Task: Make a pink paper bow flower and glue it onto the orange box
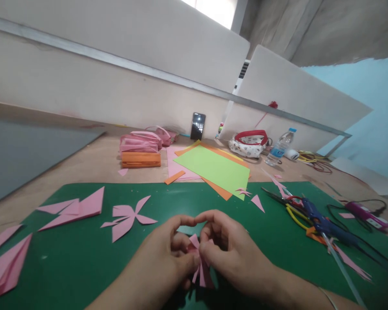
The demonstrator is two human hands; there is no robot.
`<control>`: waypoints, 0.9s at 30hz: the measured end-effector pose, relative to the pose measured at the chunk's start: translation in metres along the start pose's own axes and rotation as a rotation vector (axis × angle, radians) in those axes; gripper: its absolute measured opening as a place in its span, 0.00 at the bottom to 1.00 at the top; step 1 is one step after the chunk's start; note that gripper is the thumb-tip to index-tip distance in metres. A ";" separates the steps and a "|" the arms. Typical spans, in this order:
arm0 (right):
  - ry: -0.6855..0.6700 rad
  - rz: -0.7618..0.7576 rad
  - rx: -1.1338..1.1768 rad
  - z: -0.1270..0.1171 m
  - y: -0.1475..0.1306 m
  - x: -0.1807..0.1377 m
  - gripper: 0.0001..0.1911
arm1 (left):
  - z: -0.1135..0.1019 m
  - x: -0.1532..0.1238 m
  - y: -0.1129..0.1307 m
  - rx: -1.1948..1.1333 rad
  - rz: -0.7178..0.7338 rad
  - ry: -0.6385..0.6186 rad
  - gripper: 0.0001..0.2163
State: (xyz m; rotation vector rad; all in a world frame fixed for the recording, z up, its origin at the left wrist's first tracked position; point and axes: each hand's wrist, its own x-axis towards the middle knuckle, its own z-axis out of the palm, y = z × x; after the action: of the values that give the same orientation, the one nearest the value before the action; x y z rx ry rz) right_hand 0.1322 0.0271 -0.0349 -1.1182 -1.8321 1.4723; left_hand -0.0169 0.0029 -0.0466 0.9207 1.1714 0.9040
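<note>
The left hand (177, 249) and right hand (224, 243) pinch a small pink cut-paper piece (205, 275) between thumbs and fingers, above a glossy green mat (64, 271). Thin paper probably creases easily, so a light, steady pinch at its narrow middle should keep the strips spread. A flat, many-petalled pink paper cutout (126, 217) lies to the left. On the right, a blue glue gun (323, 226) and red-handled scissors (292, 199) crowd the mat, likely limiting elbow room.
</note>
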 end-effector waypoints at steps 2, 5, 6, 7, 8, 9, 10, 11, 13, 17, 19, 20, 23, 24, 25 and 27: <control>-0.006 0.020 0.044 0.000 -0.001 0.000 0.16 | 0.000 0.000 -0.001 0.001 0.009 0.007 0.23; -0.020 0.075 0.163 -0.001 -0.004 0.002 0.15 | 0.000 0.000 -0.001 -0.002 0.022 0.018 0.23; -0.030 0.093 0.199 -0.002 -0.006 0.002 0.15 | -0.001 0.000 -0.001 -0.003 0.019 0.021 0.23; -0.037 0.105 0.227 -0.003 -0.007 0.003 0.15 | -0.001 0.000 0.000 -0.004 0.013 0.021 0.23; -0.044 0.114 0.248 -0.004 -0.009 0.003 0.14 | -0.001 0.000 0.000 -0.005 0.004 0.017 0.23; -0.050 0.124 0.268 -0.005 -0.010 0.004 0.14 | -0.001 0.000 0.001 -0.006 -0.001 0.012 0.22; -0.056 0.131 0.285 -0.006 -0.011 0.004 0.14 | -0.001 -0.001 0.001 -0.010 -0.007 0.013 0.22; -0.060 0.137 0.299 -0.007 -0.012 0.004 0.14 | -0.001 -0.001 0.001 -0.017 -0.011 0.014 0.22; -0.067 0.147 0.314 -0.008 -0.012 0.003 0.13 | 0.000 -0.001 0.002 -0.030 -0.010 0.025 0.21; -0.080 0.151 0.277 -0.008 -0.011 0.003 0.16 | 0.000 0.000 0.002 -0.017 0.004 0.009 0.20; -0.084 0.140 0.246 -0.007 -0.010 0.003 0.17 | 0.000 0.001 0.003 -0.008 -0.002 0.005 0.21; -0.083 0.130 0.228 -0.007 -0.008 0.004 0.18 | 0.000 0.001 0.003 -0.003 -0.006 0.008 0.21; -0.053 0.110 0.168 -0.004 -0.004 0.005 0.18 | 0.000 0.002 0.001 0.008 -0.004 0.019 0.22; -0.037 0.107 0.150 -0.003 -0.003 0.005 0.18 | 0.001 0.002 0.000 0.010 0.002 0.021 0.22; -0.022 0.104 0.134 -0.002 -0.002 0.005 0.18 | 0.001 0.002 -0.001 0.014 0.007 0.020 0.22; -0.005 0.097 0.121 0.000 -0.001 0.004 0.19 | 0.002 0.001 -0.003 0.029 0.015 0.005 0.23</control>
State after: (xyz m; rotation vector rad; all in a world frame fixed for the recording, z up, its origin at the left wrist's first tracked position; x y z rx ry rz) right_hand 0.1297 0.0308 -0.0345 -1.1585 -1.6879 1.6192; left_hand -0.0145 0.0027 -0.0494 0.9525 1.1860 0.9041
